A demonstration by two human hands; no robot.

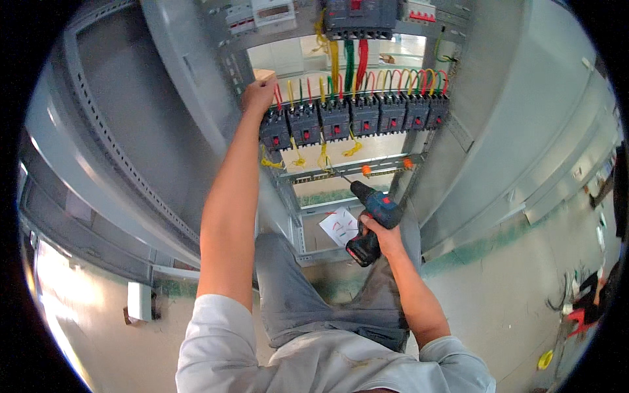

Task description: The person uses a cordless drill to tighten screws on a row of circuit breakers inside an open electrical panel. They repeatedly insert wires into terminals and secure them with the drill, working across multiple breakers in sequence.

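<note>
My right hand (pixel 382 236) is wrapped round the grip of a blue and black cordless drill (pixel 379 204). Its long bit points up and left toward the lower cross rail (pixel 341 171). My left hand (pixel 259 95) reaches up to the left end of a row of black circuit breakers (pixel 337 123) with red switches. Its fingers are closed beside the red wires (pixel 278 95) at the leftmost breaker, and what they hold is hidden. Red, yellow and green wires rise from the breakers' tops. Yellow wire bundles (pixel 352 149) hang below them.
Grey cabinet walls stand on both sides. A larger breaker (pixel 360 18) is mounted above. Orange insulators (pixel 366 170) sit on the lower rail. A marked paper sheet (pixel 339 226) lies at the cabinet's bottom. Tools and a yellow roll (pixel 545 359) lie on the floor at right.
</note>
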